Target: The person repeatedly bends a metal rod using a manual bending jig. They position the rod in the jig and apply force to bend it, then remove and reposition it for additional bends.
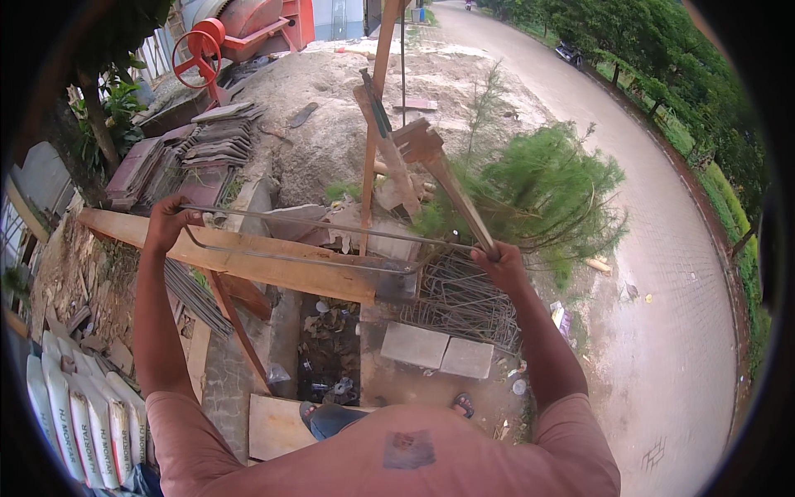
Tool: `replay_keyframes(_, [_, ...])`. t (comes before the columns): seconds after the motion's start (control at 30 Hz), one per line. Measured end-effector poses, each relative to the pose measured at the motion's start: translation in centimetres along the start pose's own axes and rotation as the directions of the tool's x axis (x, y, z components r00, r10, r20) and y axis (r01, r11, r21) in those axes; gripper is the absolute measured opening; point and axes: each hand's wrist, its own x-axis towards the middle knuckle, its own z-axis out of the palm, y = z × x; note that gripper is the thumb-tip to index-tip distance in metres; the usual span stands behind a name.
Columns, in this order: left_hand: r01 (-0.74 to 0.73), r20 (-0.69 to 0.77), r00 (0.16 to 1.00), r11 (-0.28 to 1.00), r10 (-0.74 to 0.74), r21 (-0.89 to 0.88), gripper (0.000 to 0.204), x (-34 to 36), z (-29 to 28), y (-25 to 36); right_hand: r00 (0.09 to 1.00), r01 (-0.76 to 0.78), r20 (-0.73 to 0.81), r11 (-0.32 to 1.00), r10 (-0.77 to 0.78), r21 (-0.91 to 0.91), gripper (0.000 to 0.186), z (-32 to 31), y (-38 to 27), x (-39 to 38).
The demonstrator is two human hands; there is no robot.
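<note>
My left hand point(174, 224) is closed around the bent corner of a thin steel rod point(306, 221). One length of the rod runs across to the fingers of my right hand point(500, 263); the other lies along a wooden beam point(248, 257) toward its dark right end point(397, 286). My right hand is also closed on the lower end of a long-handled tool point(460, 195) with a notched, forked head, which tilts up and left. Below this hand, a heap of bent steel rods point(472, 302) lies on the ground.
Two grey blocks point(414, 345) sit before the heap, beside an open trench point(329, 348) with debris. An upright wooden post point(373, 124) rises behind the beam. Leafy branches point(555, 182) lie right. Stacked tiles point(207, 149), white sacks point(87, 414) and an orange mixer point(248, 33) stand left.
</note>
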Motion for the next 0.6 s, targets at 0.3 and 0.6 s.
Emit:
replay_keyframes(0.3, [0.31,-0.202,0.929,0.95,-0.311,-0.036,0.036,0.4,4.2,-5.7,0.993,-0.122,0.04,0.942,0.115,0.314,0.028,5.8,3.4,-0.2])
replay_keyframes(0.6, [0.307,-0.199,0.949,0.849,-0.243,0.431,0.052,1.4,13.4,-18.0,0.957,-0.286,0.105,0.934,0.269,0.214,0.026,9.8,6.8,-2.4])
